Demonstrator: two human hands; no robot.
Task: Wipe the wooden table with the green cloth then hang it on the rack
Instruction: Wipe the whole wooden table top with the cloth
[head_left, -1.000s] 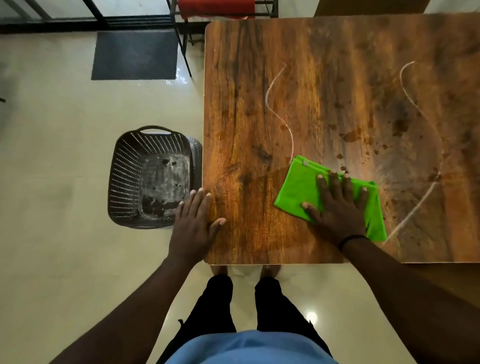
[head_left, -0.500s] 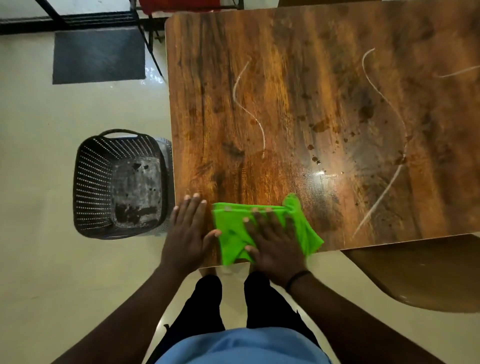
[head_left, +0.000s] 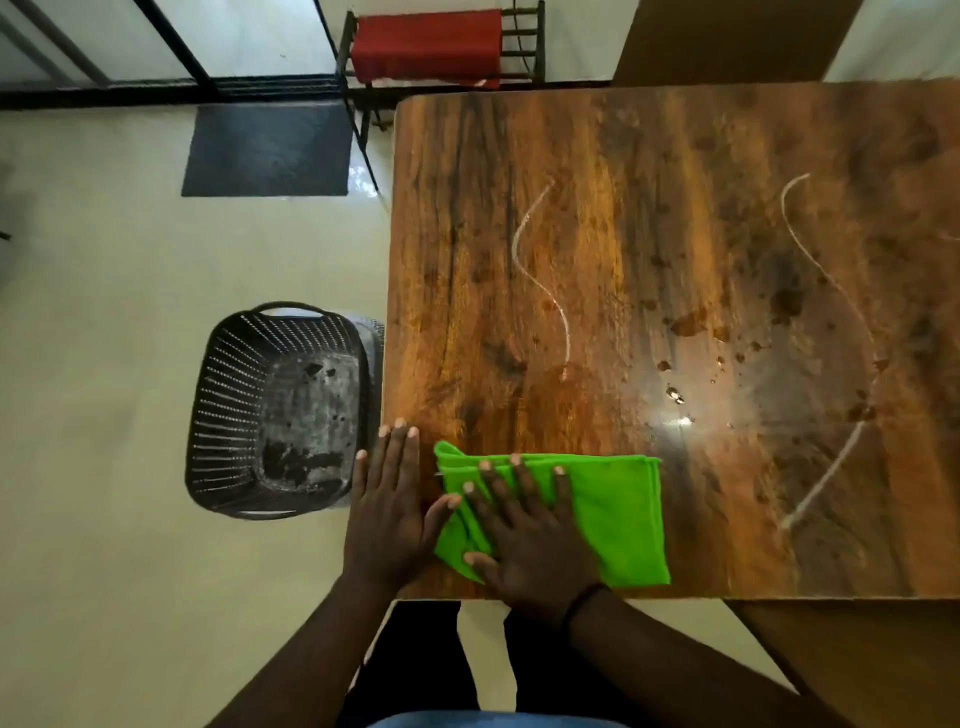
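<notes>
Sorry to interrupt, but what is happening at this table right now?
A person is wiping the wooden table with a folded green cloth, pressing it flat with the right hand near the near-left corner. The left hand rests flat on the table edge beside it. White streaks and dark spots remain farther out.

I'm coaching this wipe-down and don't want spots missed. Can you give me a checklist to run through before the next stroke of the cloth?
1. Right hand flat on the green cloth: ok.
2. Cloth lying on the wooden table, near its front left corner: ok.
3. Left hand bracing on the table edge, beside the cloth: ok.
4. Table clean: not ok. White wavy lines and brown spots remain farther back and to the right.
5. Basket on the floor left of the table, out of the cloth's path: ok.
6. Rack has room for the cloth: cannot tell; a red cloth covers much of it.
</notes>
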